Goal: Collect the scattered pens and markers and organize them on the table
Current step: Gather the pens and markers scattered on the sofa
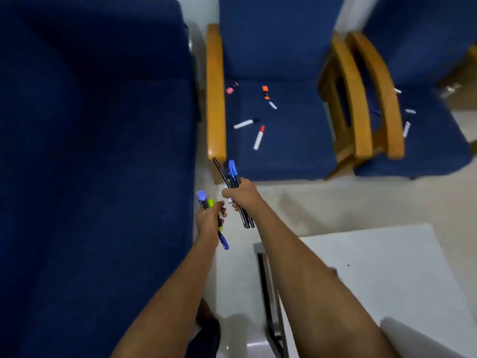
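My right hand (241, 195) grips a bundle of dark pens (233, 177), one with a blue cap, held above the floor. My left hand (210, 218) holds a few markers (206, 200), among them a yellow-green one and blue-capped ones. On the middle chair seat (284, 151) lie several loose markers: a pink one (230, 89), an orange one (265, 91), a white one with a black cap (246, 123), a white one with a red cap (259, 137) and a small white piece (272, 105). A few white markers (406, 129) lie on the right chair seat.
A large blue sofa (90, 164) fills the left side. Wooden armrests (215, 94) flank the chairs. A white table (382, 275) stands at lower right, under my right forearm. Pale floor (322, 202) lies between the table and the chairs.
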Demonstrator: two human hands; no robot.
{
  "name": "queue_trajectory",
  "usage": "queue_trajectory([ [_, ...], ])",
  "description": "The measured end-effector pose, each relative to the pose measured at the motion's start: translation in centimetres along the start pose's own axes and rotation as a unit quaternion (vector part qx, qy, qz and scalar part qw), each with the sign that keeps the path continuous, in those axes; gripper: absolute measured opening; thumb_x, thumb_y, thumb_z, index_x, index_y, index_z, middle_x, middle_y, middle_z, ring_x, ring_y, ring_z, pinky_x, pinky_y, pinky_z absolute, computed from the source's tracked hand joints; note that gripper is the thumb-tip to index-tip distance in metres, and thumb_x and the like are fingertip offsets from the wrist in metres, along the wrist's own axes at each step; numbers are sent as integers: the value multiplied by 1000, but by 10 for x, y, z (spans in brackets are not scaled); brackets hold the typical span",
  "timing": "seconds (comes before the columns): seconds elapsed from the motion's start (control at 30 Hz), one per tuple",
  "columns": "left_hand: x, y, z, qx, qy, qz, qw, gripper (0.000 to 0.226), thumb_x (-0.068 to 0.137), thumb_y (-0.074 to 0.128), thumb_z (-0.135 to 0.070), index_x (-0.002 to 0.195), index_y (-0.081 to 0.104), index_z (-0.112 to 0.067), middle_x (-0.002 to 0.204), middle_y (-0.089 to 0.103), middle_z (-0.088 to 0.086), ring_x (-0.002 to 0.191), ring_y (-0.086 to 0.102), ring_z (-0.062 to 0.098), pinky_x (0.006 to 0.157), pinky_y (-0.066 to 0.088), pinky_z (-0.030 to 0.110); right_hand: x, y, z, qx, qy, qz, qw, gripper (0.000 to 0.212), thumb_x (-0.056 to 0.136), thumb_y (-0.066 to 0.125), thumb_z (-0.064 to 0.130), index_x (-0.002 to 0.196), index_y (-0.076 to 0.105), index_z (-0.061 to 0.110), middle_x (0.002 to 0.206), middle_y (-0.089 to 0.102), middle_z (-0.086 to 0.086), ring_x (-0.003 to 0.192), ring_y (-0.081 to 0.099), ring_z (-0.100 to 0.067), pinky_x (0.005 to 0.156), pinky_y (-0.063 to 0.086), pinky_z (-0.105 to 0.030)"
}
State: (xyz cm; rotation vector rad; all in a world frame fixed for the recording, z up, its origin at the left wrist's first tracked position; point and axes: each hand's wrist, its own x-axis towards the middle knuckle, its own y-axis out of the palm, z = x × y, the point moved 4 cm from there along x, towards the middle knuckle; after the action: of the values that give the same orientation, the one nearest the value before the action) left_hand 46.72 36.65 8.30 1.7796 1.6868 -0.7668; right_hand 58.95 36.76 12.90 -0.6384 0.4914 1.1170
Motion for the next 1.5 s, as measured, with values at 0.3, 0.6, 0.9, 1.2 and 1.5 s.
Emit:
queue_trajectory([
  [0.3, -100, 111, 170, 30, -25, 75, 996, 8, 85, 64, -9, 88, 56, -9, 55, 57, 0, 53, 54, 16, 54, 42, 24, -83, -161, -187, 36, 52, -81, 995, 21, 75, 64, 8, 72, 44, 14, 60, 49, -6, 44, 42, -17, 43, 38, -23],
  [0.6, -189, 239, 323, 48, -67, 109, 991, 16, 89, 65, -23, 81, 58, -11, 60, 61, 2, 45, 58, 9, 51, 45, 24, -141, -294, -346, 70, 88, -180, 977, 25, 73, 72, 18, 73, 47, 16, 68, 57, -7, 50, 50, -17, 48, 45, -26],
  [0.9, -154, 296, 432, 116, -126, 54, 984, 38, 89, 64, -28, 116, 47, -7, 91, 64, 18, 69, 64, 27, 53, 49, 28, -99, -329, -459, -20, 161, -84, 983, 17, 74, 63, 14, 81, 48, 10, 68, 55, -6, 56, 52, -21, 53, 47, -29],
  [1.2, -114, 287, 462, 238, -67, -22, 969, 29, 89, 60, -25, 108, 50, -5, 93, 63, 15, 79, 64, 30, 72, 55, 39, -54, -297, -497, -130, 141, -81, 978, 30, 93, 51, 25, 113, 48, 4, 114, 57, -17, 100, 58, -31, 80, 45, -35],
  [1.5, -135, 296, 464, 336, -33, -83, 938, 32, 92, 57, -22, 113, 56, 3, 117, 56, 21, 101, 58, 38, 85, 47, 41, -71, -315, -495, -125, 127, -139, 974, 32, 90, 58, 18, 116, 47, 2, 117, 52, -17, 106, 56, -33, 84, 44, -35],
])
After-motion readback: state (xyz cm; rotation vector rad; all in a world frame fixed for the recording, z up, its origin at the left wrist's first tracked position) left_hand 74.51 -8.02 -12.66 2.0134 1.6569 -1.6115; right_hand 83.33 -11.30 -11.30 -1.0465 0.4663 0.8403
